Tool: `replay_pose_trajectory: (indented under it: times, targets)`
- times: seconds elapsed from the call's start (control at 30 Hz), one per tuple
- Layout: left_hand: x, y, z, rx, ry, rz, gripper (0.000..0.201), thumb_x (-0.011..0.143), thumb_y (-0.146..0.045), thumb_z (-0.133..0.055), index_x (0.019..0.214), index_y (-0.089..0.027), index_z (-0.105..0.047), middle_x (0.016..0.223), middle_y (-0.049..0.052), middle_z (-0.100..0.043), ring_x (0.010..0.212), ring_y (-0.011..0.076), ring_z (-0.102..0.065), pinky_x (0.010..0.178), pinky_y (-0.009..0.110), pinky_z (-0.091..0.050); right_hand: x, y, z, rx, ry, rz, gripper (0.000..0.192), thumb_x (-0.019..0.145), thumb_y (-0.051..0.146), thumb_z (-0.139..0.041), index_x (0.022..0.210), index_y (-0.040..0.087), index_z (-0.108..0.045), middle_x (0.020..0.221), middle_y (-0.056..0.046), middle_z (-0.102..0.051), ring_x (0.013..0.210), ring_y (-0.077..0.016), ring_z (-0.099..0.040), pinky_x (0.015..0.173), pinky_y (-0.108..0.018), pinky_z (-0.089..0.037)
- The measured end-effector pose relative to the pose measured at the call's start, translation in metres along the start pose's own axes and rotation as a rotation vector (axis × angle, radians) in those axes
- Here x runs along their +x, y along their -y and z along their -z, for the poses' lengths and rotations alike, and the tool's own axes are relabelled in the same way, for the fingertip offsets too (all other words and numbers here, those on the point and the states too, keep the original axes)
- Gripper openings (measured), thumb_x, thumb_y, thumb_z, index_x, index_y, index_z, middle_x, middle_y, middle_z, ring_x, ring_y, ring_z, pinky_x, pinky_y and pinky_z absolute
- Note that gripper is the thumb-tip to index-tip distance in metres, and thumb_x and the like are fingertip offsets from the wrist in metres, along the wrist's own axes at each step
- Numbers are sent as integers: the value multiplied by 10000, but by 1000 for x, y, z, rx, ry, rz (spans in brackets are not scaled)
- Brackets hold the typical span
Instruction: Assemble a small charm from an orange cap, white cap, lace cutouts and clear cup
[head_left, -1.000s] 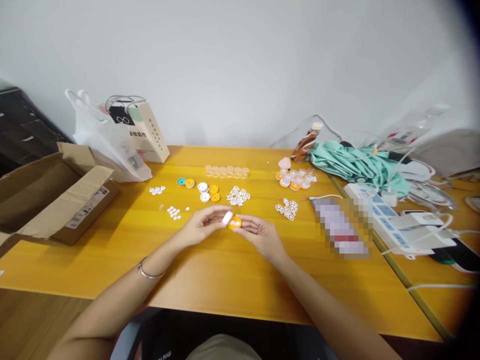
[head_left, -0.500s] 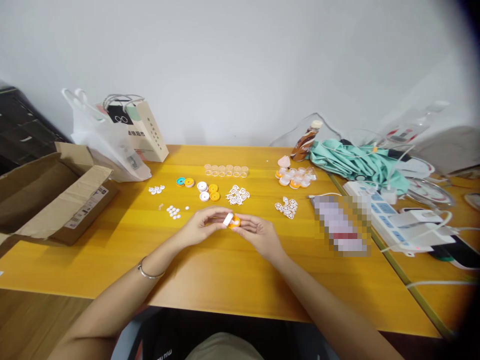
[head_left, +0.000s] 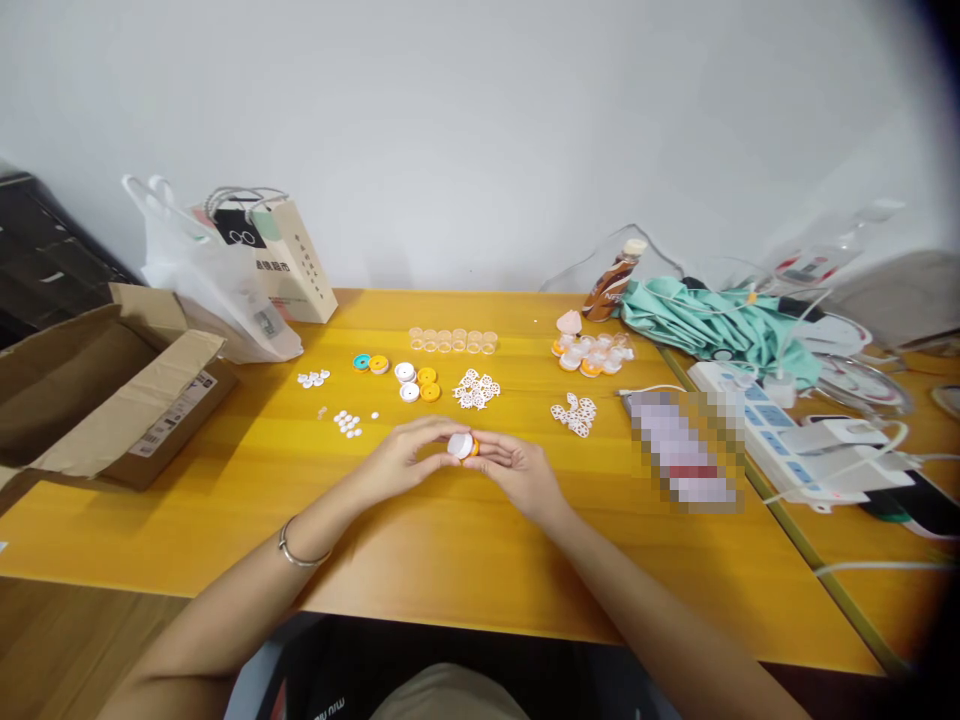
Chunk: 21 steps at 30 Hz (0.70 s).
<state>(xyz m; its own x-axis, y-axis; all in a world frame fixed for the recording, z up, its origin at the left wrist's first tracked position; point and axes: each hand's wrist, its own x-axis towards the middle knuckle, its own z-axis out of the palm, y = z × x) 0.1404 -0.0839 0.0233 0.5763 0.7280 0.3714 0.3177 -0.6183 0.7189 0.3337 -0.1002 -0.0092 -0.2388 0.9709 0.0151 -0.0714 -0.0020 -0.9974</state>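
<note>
In front of me my left hand (head_left: 405, 460) pinches a white round cap (head_left: 460, 445) between thumb and fingers. My right hand (head_left: 521, 472) grips an orange round piece (head_left: 475, 449) from the other side. The two parts touch, the white one facing me and covering much of the orange; whether they are joined I cannot tell. Just beyond the hands lie white and yellow round cases (head_left: 428, 392) and a pile of white openwork gear-like pieces (head_left: 475, 388). Small white discs (head_left: 347, 424) are scattered to the left of my left hand.
Clear cups (head_left: 452, 342) stand in a row further back. Assembled orange-and-white rounds (head_left: 591, 356) cluster at right, near a brown bottle (head_left: 611, 283). An open cardboard box (head_left: 172, 415) occupies the left. A power strip (head_left: 780, 435) and a teal folded umbrella (head_left: 705, 318) lie at right.
The white cap has turned from edge-on to show its round face and now sits against the orange piece, covering more of it. Both hands stay in nearly the same place.
</note>
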Motion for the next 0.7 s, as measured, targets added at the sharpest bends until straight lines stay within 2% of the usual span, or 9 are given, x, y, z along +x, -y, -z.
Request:
replay_pose_trajectory:
  times: [0.2, 0.4, 0.7]
  targets:
    - [-2, 2, -1, 89, 5, -38, 327, 843, -232, -541, 1170, -220, -537, 1113, 76, -608, 1016, 172, -569, 889, 352, -467, 0, -3, 2, -45, 12, -42, 488, 642, 238, -706, 1115, 259, -587, 886, 6, -728, 883, -204, -672, 908, -427, -481]
    - [-3, -2, -2, 113, 35, -25, 324, 855, -246, -525, 1177, -210, -531, 1096, 82, -608, 991, 171, -573, 865, 347, -476, -1, -4, 0, -18, 22, -40, 355, 656, 237, -690, 1007, 264, -640, 891, -1, -727, 896, -211, -670, 894, -415, -491]
    - [-3, -4, 1, 77, 84, -31, 304, 854, -235, -524, 1155, -198, -548, 1088, 92, -606, 1002, 174, -566, 872, 351, -475, -4, 4, -2, 20, 73, -70, 316, 642, 218, -706, 953, 243, -660, 858, -3, -731, 879, -203, -675, 895, -403, -495]
